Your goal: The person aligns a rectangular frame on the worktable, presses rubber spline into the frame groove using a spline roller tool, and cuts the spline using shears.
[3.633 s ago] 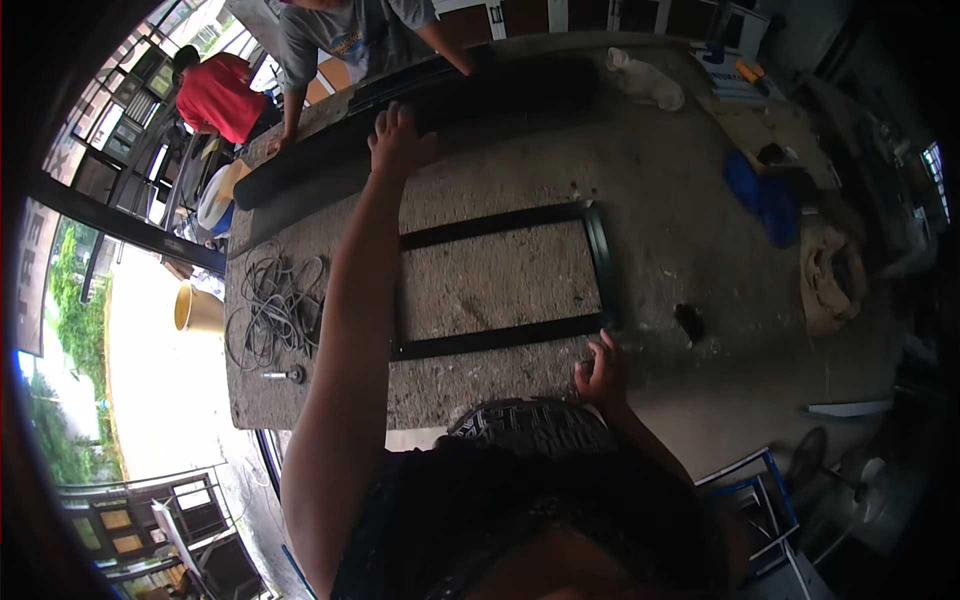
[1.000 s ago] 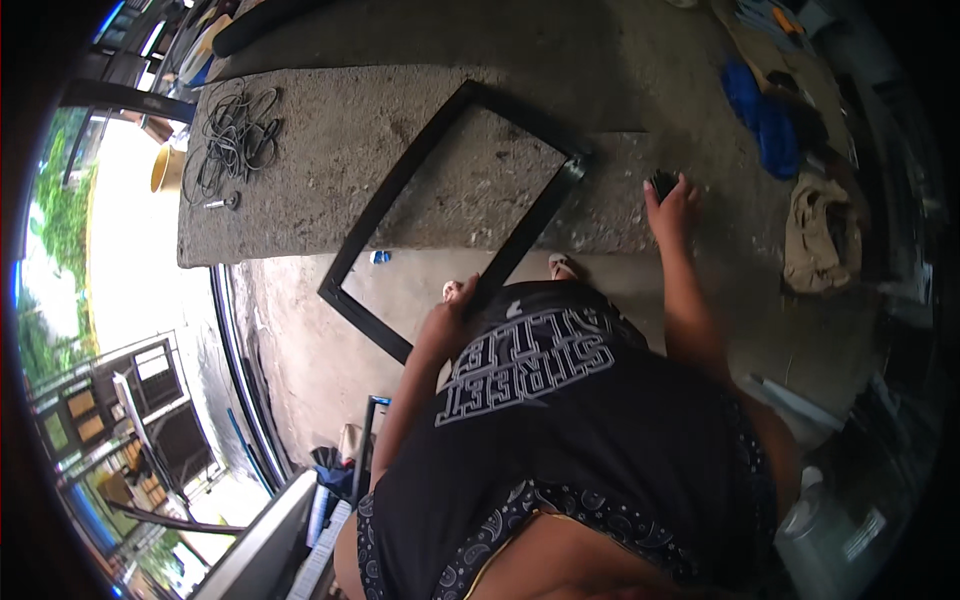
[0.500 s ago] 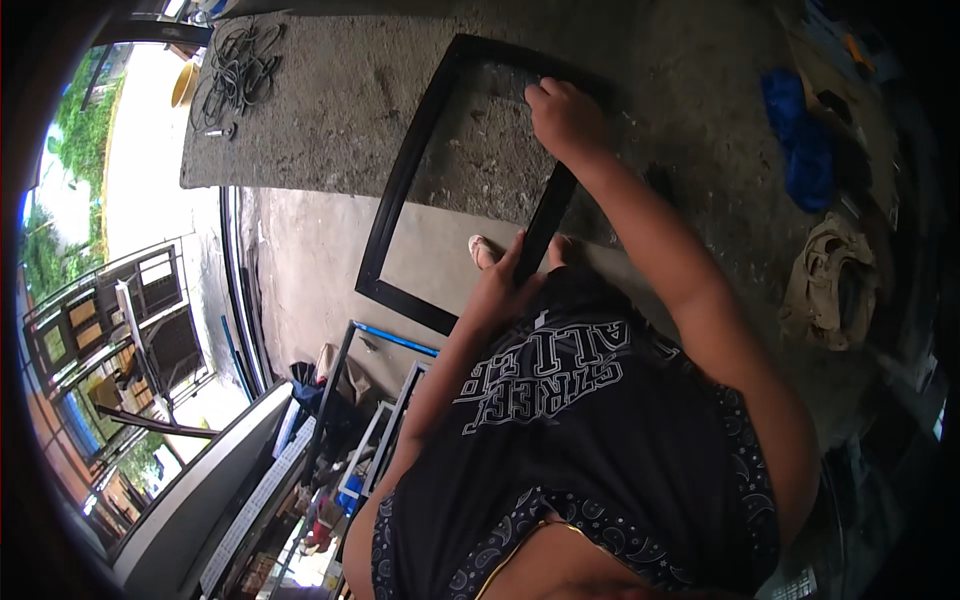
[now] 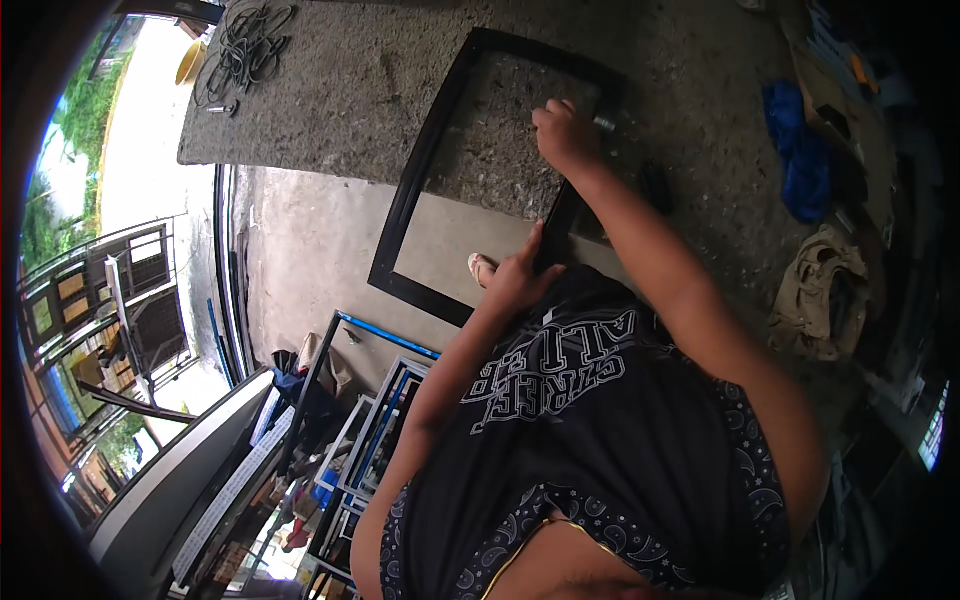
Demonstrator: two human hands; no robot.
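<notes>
A black rectangular window frame [image 4: 417, 172] lies partly on a rough grey work surface and reaches over its near edge toward my body. Whether a clear pane sits inside it I cannot tell. My left hand [image 4: 520, 280] wraps round the near bar, its index finger stretched along the bar. Closed in a fist, my right hand [image 4: 568, 137] is over the frame's right part. Anything inside that fist is hidden. A small greyish object [image 4: 604, 124] shows beside it.
Tangled dark cord [image 4: 252, 48] lies at the surface's far left. Blue cloth [image 4: 798, 150] and a tan cloth [image 4: 822, 290] are at the right. Several metal frames [image 4: 385, 420] stand at lower left. My sandalled foot [image 4: 482, 268] shows below the window frame.
My right hand has come a little nearer along the window frame's right side, still closed. My left hand stays on the near bar. The whole view has shifted slightly.
</notes>
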